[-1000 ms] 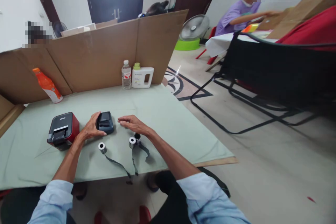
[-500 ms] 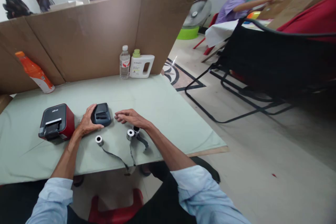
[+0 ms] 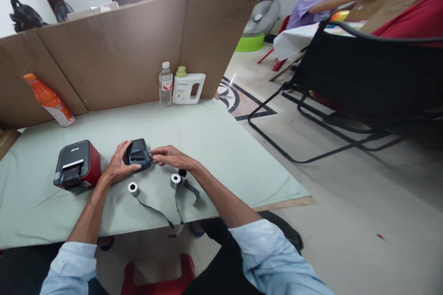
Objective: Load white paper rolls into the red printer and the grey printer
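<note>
A small dark portable printer (image 3: 139, 151) lies on the table between my hands. My left hand (image 3: 119, 163) is wrapped round its left side, the thumb along the front edge and the fingers at the back. At the opposite side, the fingers of my right hand (image 3: 171, 156) are bent together with their tips against the printer's edge. A paper roll (image 3: 133, 188) with a dark loose strip stands in front of my left hand. Below my right hand are another roll (image 3: 175, 180) and a darker roll (image 3: 182, 174) partly behind it, also with trailing strips.
A larger red and black printer (image 3: 76, 166) stands left of my left hand. Along the cardboard screen (image 3: 134, 50) are an orange bottle (image 3: 48, 97), a water bottle (image 3: 165, 85) and a white jug (image 3: 188, 88). A black folding chair (image 3: 360, 73) and a seated person (image 3: 316, 2) are off to the right.
My right hand has closed the small gap to the portable printer, and its fingertips now meet the right edge. My left hand keeps its hold. The whole view has shifted slightly.
</note>
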`<state>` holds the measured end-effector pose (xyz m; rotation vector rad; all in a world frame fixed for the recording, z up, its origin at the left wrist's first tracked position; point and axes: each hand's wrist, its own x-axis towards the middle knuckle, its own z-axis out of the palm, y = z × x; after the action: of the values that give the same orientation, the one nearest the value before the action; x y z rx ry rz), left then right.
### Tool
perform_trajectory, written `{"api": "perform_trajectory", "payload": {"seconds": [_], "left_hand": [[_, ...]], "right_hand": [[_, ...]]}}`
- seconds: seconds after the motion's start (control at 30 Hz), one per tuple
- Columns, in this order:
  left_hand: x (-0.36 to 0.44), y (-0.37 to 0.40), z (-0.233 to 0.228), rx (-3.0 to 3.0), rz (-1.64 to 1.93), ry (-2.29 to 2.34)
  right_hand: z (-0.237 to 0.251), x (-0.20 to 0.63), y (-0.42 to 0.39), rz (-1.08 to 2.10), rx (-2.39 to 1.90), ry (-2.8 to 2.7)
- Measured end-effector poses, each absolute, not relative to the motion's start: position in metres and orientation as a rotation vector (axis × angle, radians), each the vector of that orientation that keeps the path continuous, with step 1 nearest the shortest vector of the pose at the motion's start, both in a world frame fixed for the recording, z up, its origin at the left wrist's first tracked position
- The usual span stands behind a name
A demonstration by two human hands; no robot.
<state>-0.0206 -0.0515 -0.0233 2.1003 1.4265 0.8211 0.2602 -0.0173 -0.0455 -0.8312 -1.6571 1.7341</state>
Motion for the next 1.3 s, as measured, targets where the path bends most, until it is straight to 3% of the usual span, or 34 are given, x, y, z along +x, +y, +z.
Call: {"api": "perform_trajectory", "payload": {"seconds": [0.7, 1.3], "left_hand": [[-0.001, -0.054, -0.016, 2.154, 1.019, 1.532], [-0.017, -0.061, -0.011, 2.129, 0.784, 1.421]], "right_hand": [[-0.035, 0.263, -0.019, 1.392, -0.623, -2.076], [-0.043, 0.261, -0.015, 1.407, -0.631, -2.058]]}}
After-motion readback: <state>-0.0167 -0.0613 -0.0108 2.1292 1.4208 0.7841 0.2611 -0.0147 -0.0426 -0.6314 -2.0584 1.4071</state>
